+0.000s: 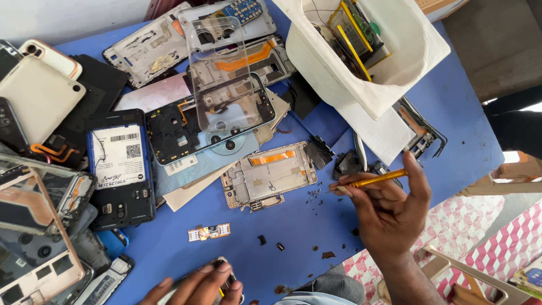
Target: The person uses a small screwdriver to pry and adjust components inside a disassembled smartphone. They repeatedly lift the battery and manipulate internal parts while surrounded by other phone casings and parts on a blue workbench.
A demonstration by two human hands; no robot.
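Note:
My right hand [389, 212] pinches a thin yellow screwdriver [372, 181], its tip pointing left toward a small cluster of tiny screws [314, 195] on the blue table [451, 113]. Just left of the screws lies an opened gold phone frame [270, 176] with an orange ribbon cable. My left hand [200, 285] at the bottom edge grips a phone [217, 265] that is mostly hidden under the fingers. A small gold circuit board [209, 232] lies between the two hands.
Several dismantled phones, back covers and frames are piled across the left and back, with a clear phone case [223, 73] on top. A white plastic tub [367, 56] with parts stands at the back right. Small black bits dot the table. Patterned floor shows at right.

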